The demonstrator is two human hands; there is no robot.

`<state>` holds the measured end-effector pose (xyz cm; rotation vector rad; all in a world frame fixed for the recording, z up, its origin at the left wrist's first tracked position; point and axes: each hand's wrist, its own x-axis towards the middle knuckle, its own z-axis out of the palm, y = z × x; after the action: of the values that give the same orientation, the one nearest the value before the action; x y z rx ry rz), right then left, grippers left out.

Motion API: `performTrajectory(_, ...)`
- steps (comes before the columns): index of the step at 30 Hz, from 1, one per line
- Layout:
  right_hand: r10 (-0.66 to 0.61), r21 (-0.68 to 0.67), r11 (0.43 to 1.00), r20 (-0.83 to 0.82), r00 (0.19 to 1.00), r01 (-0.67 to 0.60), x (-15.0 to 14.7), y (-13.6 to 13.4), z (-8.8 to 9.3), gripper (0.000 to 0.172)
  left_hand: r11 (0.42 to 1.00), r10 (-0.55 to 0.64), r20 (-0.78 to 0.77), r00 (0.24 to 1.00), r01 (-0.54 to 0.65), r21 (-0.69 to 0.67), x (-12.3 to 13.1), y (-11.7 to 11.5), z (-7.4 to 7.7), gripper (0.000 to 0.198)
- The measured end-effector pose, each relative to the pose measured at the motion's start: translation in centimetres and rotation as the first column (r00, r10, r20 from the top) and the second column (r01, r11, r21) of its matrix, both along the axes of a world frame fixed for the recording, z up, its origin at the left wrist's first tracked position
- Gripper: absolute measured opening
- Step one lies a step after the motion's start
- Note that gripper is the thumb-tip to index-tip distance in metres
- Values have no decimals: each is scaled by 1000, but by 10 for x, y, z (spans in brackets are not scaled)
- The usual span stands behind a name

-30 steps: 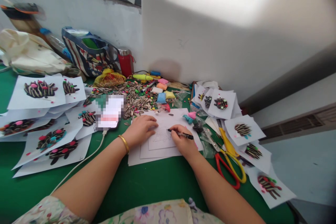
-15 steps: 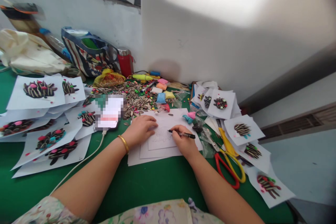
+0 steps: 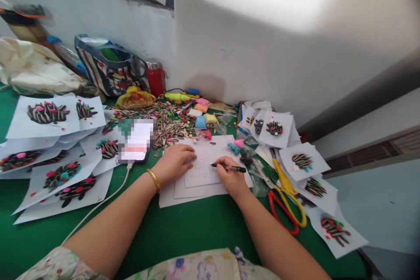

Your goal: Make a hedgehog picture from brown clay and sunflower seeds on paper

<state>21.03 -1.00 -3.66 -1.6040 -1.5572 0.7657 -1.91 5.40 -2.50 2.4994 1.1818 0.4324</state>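
My right hand (image 3: 230, 178) grips a black pen (image 3: 235, 168), its tip on the top sheet of white paper (image 3: 200, 180). Faint line drawing shows on that sheet, between my two hands. Fingers stretched out, my left hand (image 3: 175, 162) lies flat on the left side of the paper stack and holds nothing. A gold bracelet (image 3: 153, 180) is on the left wrist. One loose sunflower seed (image 3: 213, 143) rests near the top of the paper. Beyond the sheets spreads a heap of striped sunflower seeds (image 3: 170, 123).
Seed-decorated paper cards lie left (image 3: 22, 127) and right (image 3: 331, 197). A charging phone (image 3: 138, 140) sits by my left hand. Red-and-yellow scissors (image 3: 288, 210) and a yellow utility knife (image 3: 284, 177) lie right. Coloured clay packs (image 3: 201, 122), a red flask (image 3: 155, 78) and a bag (image 3: 105, 68) stand behind.
The pen in my right hand has shifted very slightly at the drawing. My left hand stays flat on the paper. The whole view has moved a little.
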Motion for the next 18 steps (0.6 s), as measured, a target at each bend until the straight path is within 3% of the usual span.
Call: performTrajectory(18, 2, 0, 1000, 18, 1000, -2, 3, -2, 0, 17, 1000, -1, -13, 1000, 1, 7, 0, 0, -1, 23)
